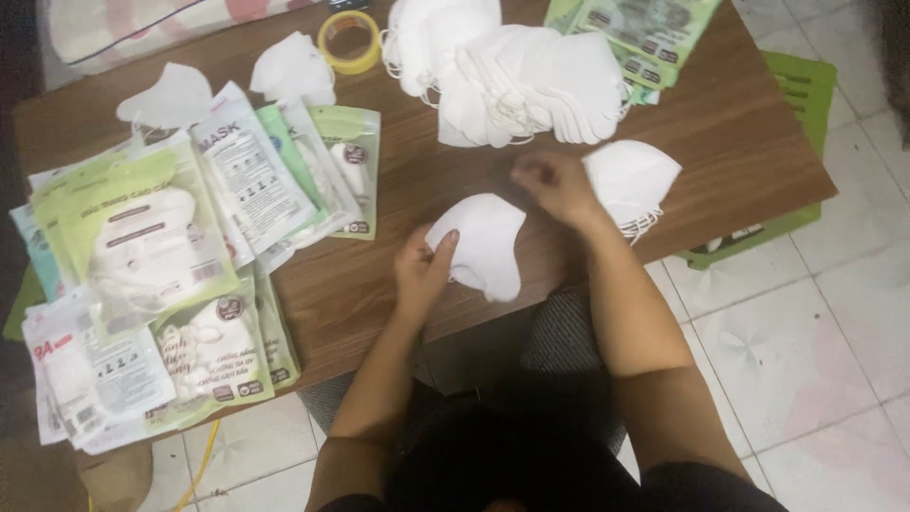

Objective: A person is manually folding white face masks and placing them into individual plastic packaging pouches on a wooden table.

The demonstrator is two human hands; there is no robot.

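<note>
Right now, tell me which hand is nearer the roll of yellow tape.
Left. The left hand holds a white mask near the table's front edge, closer to the tape roll at the far edge. The right hand lies farther right, beside another mask.

Just 1 view here: the head camera looks steeply down from above the person's lap, facing forward across the wooden tabletop, close in, tiled floor showing at right and below.

Both forearms are bare to above the elbow, with no sleeves, rings, watch or bracelets showing on the left hand or right hand. Dark clothing covers the lap.
</note>
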